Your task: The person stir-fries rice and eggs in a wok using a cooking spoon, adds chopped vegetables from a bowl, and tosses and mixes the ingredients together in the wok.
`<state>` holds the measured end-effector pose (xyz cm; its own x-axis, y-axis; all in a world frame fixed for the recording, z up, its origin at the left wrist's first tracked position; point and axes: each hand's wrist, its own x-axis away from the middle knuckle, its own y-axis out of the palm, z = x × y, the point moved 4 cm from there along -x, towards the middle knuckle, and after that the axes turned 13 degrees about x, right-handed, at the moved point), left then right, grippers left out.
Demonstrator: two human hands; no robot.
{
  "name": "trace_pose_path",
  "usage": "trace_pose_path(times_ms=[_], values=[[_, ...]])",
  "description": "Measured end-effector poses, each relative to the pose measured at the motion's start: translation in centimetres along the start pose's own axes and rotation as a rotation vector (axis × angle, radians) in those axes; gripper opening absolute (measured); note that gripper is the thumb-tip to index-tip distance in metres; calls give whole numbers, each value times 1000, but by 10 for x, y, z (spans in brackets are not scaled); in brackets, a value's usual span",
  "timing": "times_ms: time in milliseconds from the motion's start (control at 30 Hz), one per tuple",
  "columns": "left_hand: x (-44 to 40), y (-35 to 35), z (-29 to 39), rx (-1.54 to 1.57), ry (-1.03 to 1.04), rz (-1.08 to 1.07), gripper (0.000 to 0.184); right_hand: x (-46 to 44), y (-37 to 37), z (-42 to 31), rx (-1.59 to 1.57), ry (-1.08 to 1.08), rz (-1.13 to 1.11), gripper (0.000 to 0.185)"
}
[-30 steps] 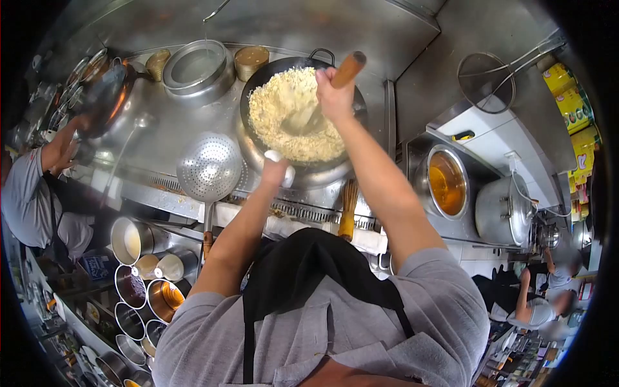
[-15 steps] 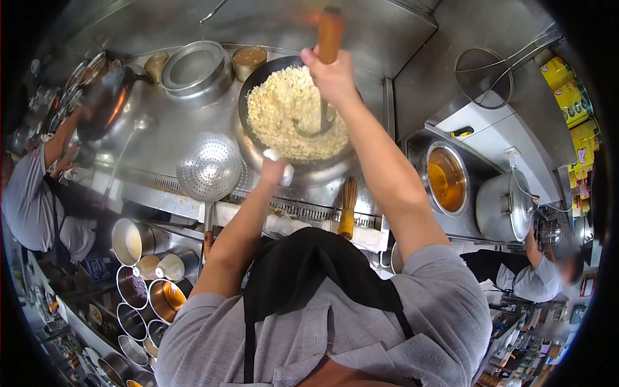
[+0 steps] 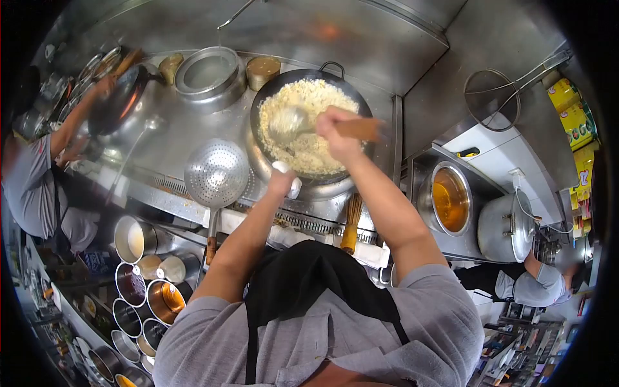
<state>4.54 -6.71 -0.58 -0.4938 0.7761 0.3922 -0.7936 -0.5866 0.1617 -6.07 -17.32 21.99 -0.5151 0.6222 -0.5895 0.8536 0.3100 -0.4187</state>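
While crumbly, pale-yellow food (image 3: pixel 309 153) fills the round, dark metal wok (image 3: pixel 277 82) on the steel range, a rounded metal ladle (image 3: pixel 288 122) sits within it. The right hand (image 3: pixel 337 134) curls its fingers around the blurred wooden handle (image 3: pixel 361 129). At the near-left rim, the left hand (image 3: pixel 280 184) grips white cloth (image 3: pixel 294 187); its separate fingers cannot be distinguished. Nearby: a perforated, disc-shaped skimmer (image 3: pixel 216 173), left; a stiff-bristled brush (image 3: pixel 352 219), below; a cylindrical metal pot (image 3: pixel 213 97), upper left.
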Motion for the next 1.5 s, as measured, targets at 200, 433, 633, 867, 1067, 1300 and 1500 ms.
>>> trace_pose_path(times_ms=[200,433,633,867,1067,1300,1500], values=[[10,7,19,-23,-6,-35,44,-89,-27,-50,-208,107,15,31],[8,4,14,-62,-48,-71,45,-54,16,40,-203,230,-40,38],[5,-4,6,84,-244,-38,38,-56,-17,-19,-349,20,27,28],[28,3,-5,310,-78,-271,7,-84,-60,9,-508,359,198,25],[136,-22,10,451,-275,-214,7,-135,-165,-113,-556,311,135,31],[84,-22,-23,318,-128,-176,8,-78,-60,40,-484,478,374,25],[146,-51,0,362,-305,-31,13,-128,-145,-22,-664,441,114,30]])
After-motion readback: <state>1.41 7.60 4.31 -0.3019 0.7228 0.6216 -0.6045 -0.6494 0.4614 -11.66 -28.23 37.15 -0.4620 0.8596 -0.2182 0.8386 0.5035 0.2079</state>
